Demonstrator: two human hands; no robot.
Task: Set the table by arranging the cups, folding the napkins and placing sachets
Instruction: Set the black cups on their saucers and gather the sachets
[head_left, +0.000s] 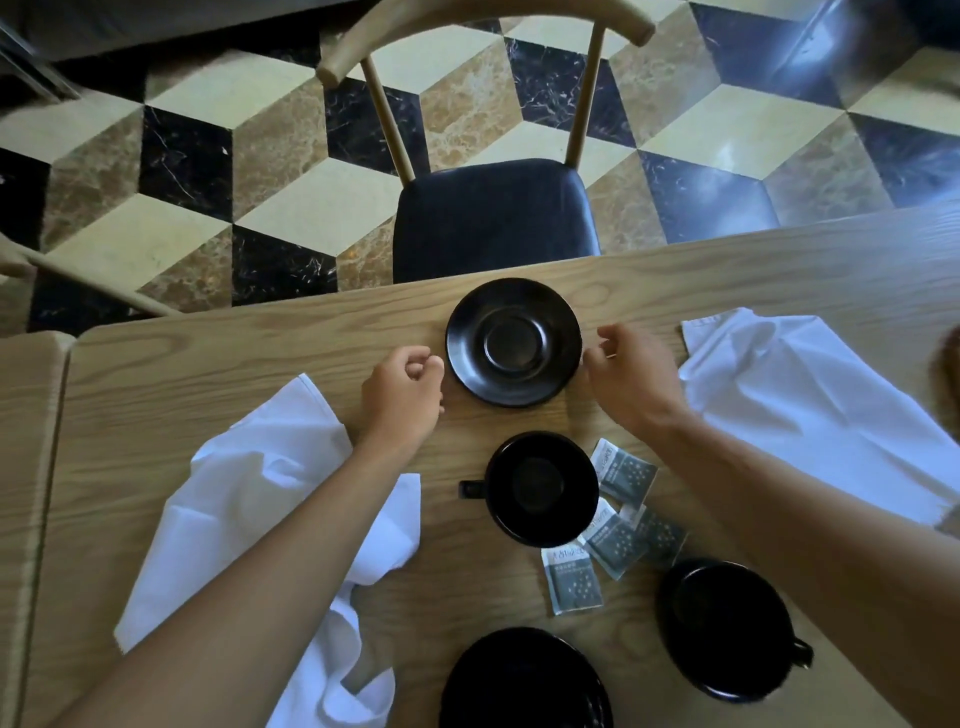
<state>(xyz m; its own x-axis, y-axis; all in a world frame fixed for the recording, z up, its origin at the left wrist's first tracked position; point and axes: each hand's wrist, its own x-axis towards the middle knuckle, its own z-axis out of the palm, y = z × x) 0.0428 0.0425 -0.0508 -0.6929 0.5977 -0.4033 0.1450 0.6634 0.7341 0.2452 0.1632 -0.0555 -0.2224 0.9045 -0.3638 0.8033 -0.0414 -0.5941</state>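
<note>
A black saucer (513, 340) lies near the far edge of the wooden table (208, 353). My left hand (402, 389) sits just left of its rim and my right hand (631, 374) just right of it, fingers loosely curled, holding nothing. Closer to me stands a black cup (543, 488) with its handle to the left. A second black cup (724, 623) is at the lower right, and a second saucer (524, 680) at the bottom edge. Several grey sachets (613, 540) lie scattered between the cups. Two white napkins lie crumpled, one at the left (249, 499) and one at the right (810, 395).
A wooden chair with a dark seat (491, 218) stands tucked in at the table's far side. A second table top (26, 441) adjoins on the left. Patterned marble floor (260, 171) lies beyond. A brown thing (948, 364) shows at the right edge, unclear.
</note>
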